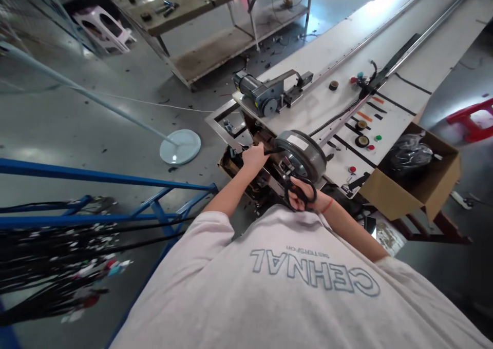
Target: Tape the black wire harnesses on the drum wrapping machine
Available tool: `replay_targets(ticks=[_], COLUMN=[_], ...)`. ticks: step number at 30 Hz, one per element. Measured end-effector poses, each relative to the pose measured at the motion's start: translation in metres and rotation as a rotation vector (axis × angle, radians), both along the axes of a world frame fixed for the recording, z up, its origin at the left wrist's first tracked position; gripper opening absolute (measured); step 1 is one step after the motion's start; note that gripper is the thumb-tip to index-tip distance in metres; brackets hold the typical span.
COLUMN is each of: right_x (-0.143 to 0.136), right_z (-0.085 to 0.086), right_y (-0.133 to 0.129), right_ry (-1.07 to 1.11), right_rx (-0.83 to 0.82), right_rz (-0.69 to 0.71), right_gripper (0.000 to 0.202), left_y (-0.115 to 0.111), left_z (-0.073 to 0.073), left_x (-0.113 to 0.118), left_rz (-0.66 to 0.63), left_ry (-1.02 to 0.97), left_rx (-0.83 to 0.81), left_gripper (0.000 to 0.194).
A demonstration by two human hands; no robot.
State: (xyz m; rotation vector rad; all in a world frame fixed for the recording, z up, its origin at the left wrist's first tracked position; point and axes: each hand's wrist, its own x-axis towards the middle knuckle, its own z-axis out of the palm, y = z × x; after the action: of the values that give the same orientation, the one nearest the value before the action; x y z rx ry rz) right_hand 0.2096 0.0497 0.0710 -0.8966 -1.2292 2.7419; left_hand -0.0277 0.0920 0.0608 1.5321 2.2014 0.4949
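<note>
Two hands: we are watching both of them working at the near end of a long white bench (385,36), with our own pale shirt filling the bottom of the view.
Left hand: the left hand (254,157) is reaching forward and closing around a black cable (271,151), fingers clamped together on it just beside the drum.
Right hand: the right hand (304,195) is sitting low, right below the drum, its fingers threaded through the black handles of a pair of scissors (298,189) and gripping them; we cannot tell whether the blades are apart.
Drum: a round dark motor drum (302,154) with a pale label on its top is lying tilted at the bench's near edge, between the two hands.
Cable: it is running from the left hand toward the drum's rim, touching it as far as we can tell.
Bench top: a grey geared motor (262,93) is standing further up, and a metal rail (385,72) is running along the length of the bench with coloured buttons and dark rings scattered just beside it.
Right side: an open cardboard box (419,185) is leaning against the bench, holding a black bag.
Left side: a blue metal rack (96,177) is carrying bundles of black wires, well apart from the hands.
Floor: a round white stand base (180,147) is resting on the grey floor.
</note>
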Motion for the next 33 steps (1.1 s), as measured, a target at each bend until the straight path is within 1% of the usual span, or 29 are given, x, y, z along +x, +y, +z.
replay_targets(ticks=[1,2,3,4,5,6,7,8,9,10,12,13,14,16,17,18,20,22,23,24,26,28,31,33], right_x=[0.016,0.033,0.050,0.066,0.080,0.092,0.102,0.110,0.115,0.119,0.120,0.118,0.116,0.108,0.105,0.103,0.105,0.118,0.128,0.140,0.165,0.185,0.199,0.200], right_z=[0.009,0.018,0.025,0.031,0.034,0.034,0.031,0.026,0.020,0.013,-0.001,-0.008,-0.014,-0.022,-0.025,-0.028,-0.031,-0.032,-0.031,-0.030,-0.028,-0.029,-0.035,-0.039], right_y=[-0.007,-0.014,-0.019,-0.021,-0.022,-0.020,-0.017,-0.012,-0.006,0.000,0.013,0.019,0.024,0.035,0.042,0.051,0.076,0.111,0.129,0.148,0.180,0.201,0.214,0.215], right_ry=[0.027,0.051,0.062,0.049,0.005,-0.069,-0.178,-0.316,-0.480,-0.663,-1.026,-1.170,-1.271,-1.339,-1.321,-1.293,-1.251,-1.286,-1.333,-1.387,-1.480,-1.501,-1.470,-1.473], right_rx=[0.045,0.082,0.115,0.146,0.184,0.234,0.295,0.364,0.443,0.531,0.716,0.796,0.860,0.926,0.948,0.981,1.085,1.183,1.201,1.196,1.138,1.036,0.907,0.889], right_rz=[0.030,0.036,0.011,-0.037,-0.112,-0.200,-0.290,-0.369,-0.415,-0.416,-0.311,-0.241,-0.177,-0.125,-0.135,-0.167,-0.285,-0.428,-0.482,-0.514,-0.527,-0.499,-0.453,-0.439], right_gripper=[0.065,0.067,0.069,0.070,0.070,0.069,0.067,0.065,0.061,0.056,0.047,0.045,0.043,0.041,0.040,0.040,0.041,0.045,0.047,0.048,0.053,0.057,0.055,0.054], left_y=[-0.002,-0.006,-0.011,-0.018,-0.026,-0.034,-0.043,-0.051,-0.058,-0.064,-0.070,-0.071,-0.070,-0.063,-0.058,-0.053,-0.044,-0.037,-0.036,-0.036,-0.038,-0.043,-0.048,-0.052], left_z=[-0.003,-0.007,-0.010,-0.014,-0.017,-0.020,-0.022,-0.024,-0.026,-0.026,-0.026,-0.026,-0.025,-0.022,-0.020,-0.018,-0.013,-0.009,-0.007,-0.006,-0.004,-0.006,-0.014,-0.020], left_x=[-0.003,-0.004,-0.003,0.001,0.008,0.017,0.028,0.039,0.050,0.059,0.071,0.073,0.073,0.070,0.068,0.065,0.063,0.065,0.066,0.067,0.068,0.068,0.067,0.066], left_rz=[-0.042,-0.099,-0.152,-0.185,-0.187,-0.162,-0.117,-0.068,-0.020,0.026,0.117,0.163,0.208,0.269,0.246,0.182,-0.022,-0.211,-0.268,-0.297,-0.309,-0.288,-0.260,-0.252], left_ry=[-0.146,-0.331,-0.534,-0.735,-0.915,-1.060,-1.165,-1.234,-1.271,-1.283,-1.274,-1.276,-1.290,-1.346,-1.378,-1.399,-1.368,-1.199,-1.072,-0.933,-0.678,-0.504,-0.358,-0.296], left_rx=[-0.072,-0.154,-0.239,-0.311,-0.352,-0.350,-0.305,-0.223,-0.120,-0.009,0.150,0.176,0.163,0.058,-0.024,-0.109,-0.245,-0.289,-0.273,-0.241,-0.175,-0.120,0.010,0.121], left_gripper=[0.024,0.030,0.040,0.048,0.055,0.059,0.060,0.057,0.052,0.047,0.041,0.039,0.037,0.035,0.035,0.035,0.034,0.033,0.031,0.028,0.021,0.015,0.017,0.020])
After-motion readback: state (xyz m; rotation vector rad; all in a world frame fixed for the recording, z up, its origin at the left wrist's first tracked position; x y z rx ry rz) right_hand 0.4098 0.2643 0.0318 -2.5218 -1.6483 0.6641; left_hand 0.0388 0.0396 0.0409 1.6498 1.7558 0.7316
